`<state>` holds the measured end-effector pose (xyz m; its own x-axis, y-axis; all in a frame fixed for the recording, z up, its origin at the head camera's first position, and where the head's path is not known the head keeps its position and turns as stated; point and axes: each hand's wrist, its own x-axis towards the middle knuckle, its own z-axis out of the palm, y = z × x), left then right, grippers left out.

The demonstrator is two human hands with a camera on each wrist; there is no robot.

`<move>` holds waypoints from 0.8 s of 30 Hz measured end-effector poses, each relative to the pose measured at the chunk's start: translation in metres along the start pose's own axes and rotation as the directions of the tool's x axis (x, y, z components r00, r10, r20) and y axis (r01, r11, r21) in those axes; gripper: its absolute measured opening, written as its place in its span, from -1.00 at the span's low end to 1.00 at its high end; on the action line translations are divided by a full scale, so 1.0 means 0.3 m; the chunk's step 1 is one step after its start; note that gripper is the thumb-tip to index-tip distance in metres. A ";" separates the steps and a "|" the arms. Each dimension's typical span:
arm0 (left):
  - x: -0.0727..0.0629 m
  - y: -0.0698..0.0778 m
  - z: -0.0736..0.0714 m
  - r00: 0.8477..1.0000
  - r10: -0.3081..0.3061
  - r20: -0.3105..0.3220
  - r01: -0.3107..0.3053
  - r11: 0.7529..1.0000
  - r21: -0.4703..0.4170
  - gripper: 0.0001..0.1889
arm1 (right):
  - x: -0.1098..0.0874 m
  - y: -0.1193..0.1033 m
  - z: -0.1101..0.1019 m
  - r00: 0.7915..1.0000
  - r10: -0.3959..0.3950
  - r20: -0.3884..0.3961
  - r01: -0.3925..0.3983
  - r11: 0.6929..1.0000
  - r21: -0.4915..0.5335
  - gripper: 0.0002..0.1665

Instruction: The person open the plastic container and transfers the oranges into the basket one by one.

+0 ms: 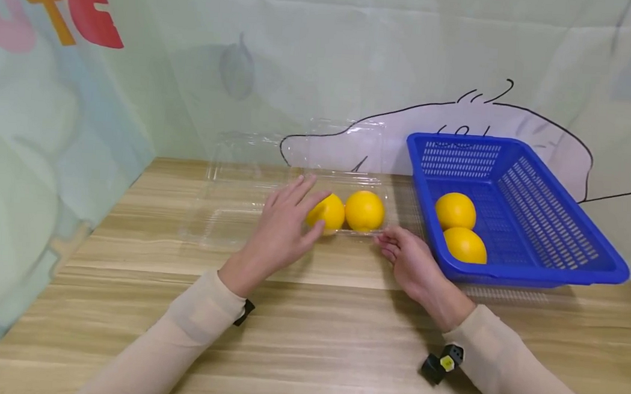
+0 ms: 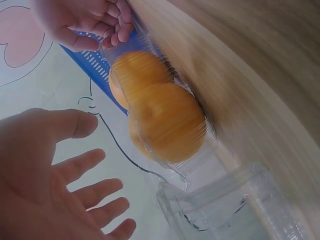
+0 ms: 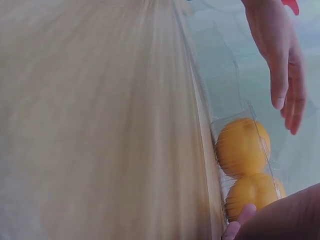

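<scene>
Two oranges sit side by side in a clear plastic box [image 1: 378, 183], its lid raised at the back. The left orange [image 1: 332, 211] is partly covered by my left hand [image 1: 281, 228] in the head view; the right orange [image 1: 365, 211] shows whole. My left hand's fingers are spread and hold nothing; the left wrist view puts them a little apart from the fruit. At the box's front right corner, my right hand [image 1: 417, 263] pinches the rim between thumb and curled fingers. Beside it, on the left, stands another clear box [image 1: 227, 216], holding no fruit.
On the right stands a blue plastic basket [image 1: 560, 194] with slotted walls. Two more oranges [image 1: 455, 211] lie along its left side. The wooden table [image 1: 306, 341] ends at a printed backdrop [image 1: 181, 92] behind the boxes.
</scene>
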<state>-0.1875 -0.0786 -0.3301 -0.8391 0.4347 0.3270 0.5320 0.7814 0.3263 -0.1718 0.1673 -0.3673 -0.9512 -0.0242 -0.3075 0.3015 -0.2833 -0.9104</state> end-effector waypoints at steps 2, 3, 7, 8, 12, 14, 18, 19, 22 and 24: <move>-0.006 -0.001 0.001 1.000 -0.009 0.021 0.008 1.000 0.019 -0.45 | 0.000 0.000 0.003 1.000 0.006 -0.007 -0.005 1.000 0.014 -0.76; -0.010 -0.001 0.001 0.999 -0.014 0.030 0.013 1.000 0.027 -0.45 | 0.000 -0.001 0.004 1.000 0.007 -0.008 -0.007 1.000 0.022 -0.76; -0.026 -0.004 0.004 0.998 -0.025 0.059 0.022 0.998 0.054 -0.45 | -0.002 -0.005 0.009 1.000 0.011 -0.015 -0.010 0.999 0.048 -0.77; -0.031 -0.004 0.003 0.997 -0.029 0.068 0.026 0.998 0.057 -0.45 | -0.003 -0.007 0.010 1.000 0.014 -0.020 -0.013 0.999 0.051 -0.79; -0.049 -0.005 0.004 0.995 -0.029 0.097 0.021 0.997 0.076 -0.41 | -0.009 -0.017 0.013 0.998 0.043 -0.034 -0.042 0.998 0.039 -0.86; -0.058 -0.006 0.005 0.993 -0.025 0.113 0.015 0.996 0.087 -0.39 | -0.011 -0.023 0.014 0.998 0.060 -0.037 -0.059 0.998 0.026 -0.85; -0.082 -0.006 0.005 0.986 -0.023 0.165 0.006 0.994 0.106 -0.33 | -0.013 -0.033 0.020 0.997 0.062 -0.041 -0.063 0.998 -0.020 -0.76; -0.089 -0.006 0.006 0.984 -0.022 0.175 0.003 0.994 0.110 -0.32 | -0.014 -0.036 0.021 0.998 0.052 -0.042 -0.054 0.998 -0.043 -0.65; -0.107 -0.003 0.013 0.981 -0.010 0.196 -0.014 0.993 0.117 -0.30 | -0.020 -0.038 0.024 0.998 0.016 -0.065 -0.024 0.992 -0.120 -0.28; -0.119 0.000 0.019 0.980 0.004 0.199 -0.028 0.992 0.120 -0.29 | -0.026 -0.039 0.024 0.997 -0.010 -0.074 -0.005 0.980 -0.198 -0.09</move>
<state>-0.1583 -0.0916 -0.3468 -0.8428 0.5183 0.1452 0.5381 0.8166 0.2086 -0.1685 0.1638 -0.3522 -0.9467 0.0500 -0.3183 0.3133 -0.0878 -0.9456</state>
